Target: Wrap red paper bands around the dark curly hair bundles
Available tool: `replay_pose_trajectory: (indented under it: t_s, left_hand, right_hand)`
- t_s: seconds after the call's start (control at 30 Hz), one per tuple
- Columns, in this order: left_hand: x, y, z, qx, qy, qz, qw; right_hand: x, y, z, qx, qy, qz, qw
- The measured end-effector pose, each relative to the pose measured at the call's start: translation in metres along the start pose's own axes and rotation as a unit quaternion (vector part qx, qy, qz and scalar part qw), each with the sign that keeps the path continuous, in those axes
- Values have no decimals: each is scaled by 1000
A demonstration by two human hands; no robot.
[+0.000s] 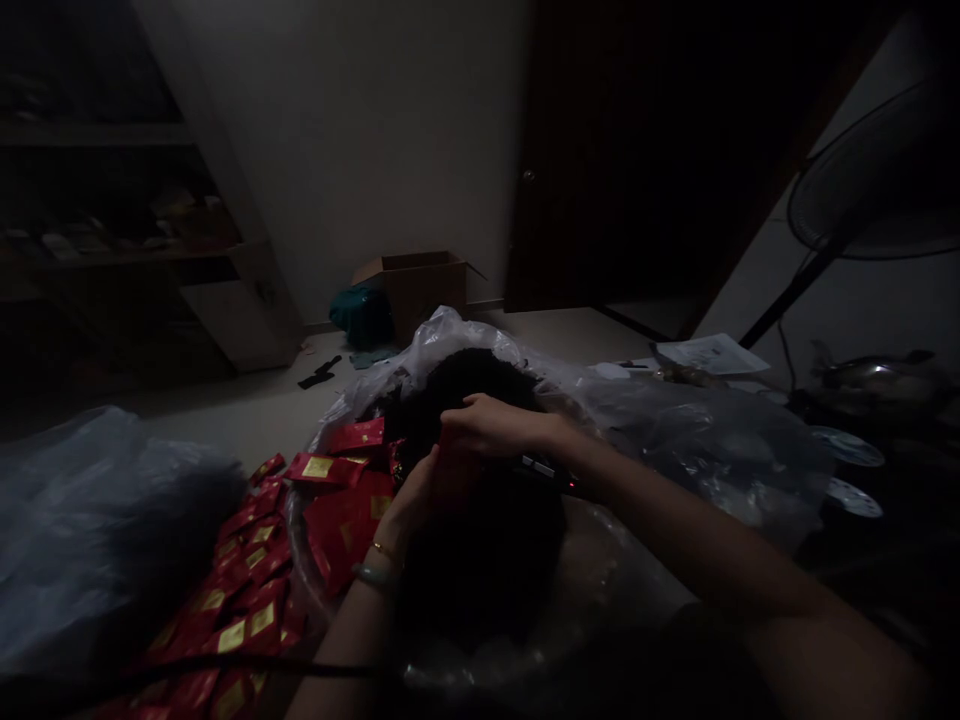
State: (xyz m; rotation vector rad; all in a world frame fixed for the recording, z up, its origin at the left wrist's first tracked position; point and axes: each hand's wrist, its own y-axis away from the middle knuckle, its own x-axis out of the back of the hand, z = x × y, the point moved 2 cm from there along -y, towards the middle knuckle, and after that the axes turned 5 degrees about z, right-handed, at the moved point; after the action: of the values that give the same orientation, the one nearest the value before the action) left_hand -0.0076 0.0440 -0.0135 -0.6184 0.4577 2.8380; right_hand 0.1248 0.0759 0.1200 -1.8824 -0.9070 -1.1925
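Observation:
My left hand (420,490) and my right hand (487,425) meet over a dark heap in an open clear plastic bag (450,335). Both pinch one small red packet (454,470) between them, fingers closed on it. A bracelet sits on my left wrist. Several red packets with gold labels (255,600) lie piled to the left of my hands, some spilling over the bag's rim. A small dark device with a red light (547,470) shows under my right wrist.
A crumpled plastic bag (90,520) lies at the left. A cardboard box (420,285) and a teal bundle (364,315) stand by the far wall. Shelves (112,250) are at the left, a standing fan (877,180) and metal dishes (870,375) at the right.

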Motion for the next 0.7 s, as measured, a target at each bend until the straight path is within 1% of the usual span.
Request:
replay_pose_trajectory:
  t_s: [0.07,0.2,0.33,0.43,0.5,0.57,0.63,0.7]
  left_hand:
    - [-1,0,2,-18,7,1,1000]
    - [-7,2,6,-54,16,12,998]
    - [-11,2,7,-58,21,7,998]
    - [-11,1,7,-48,12,-13,999]
    - [-11,1,6,-45,-15,-36,998]
    - [-11,2,6,-55,-33,-48,997]
    - [-10,4,6,-60,-37,-32,997]
    - [-10,5,6,-44,-43,-2,998]
  right_hand:
    - [0,3,-1,-6,0,-26,1000]
    - [2,9,-3,-51,-30,-56,997]
    - [1,10,-4,-62,-96,-62,992]
    - [-2,10,-2,-75,-87,-69,991]
    - [-3,9,0,-90,-75,-61,991]
    - [-2,9,3,-113,-84,-28,990]
    - [0,9,5,-139,-99,8,985]
    - [1,7,6,-148,-107,19,983]
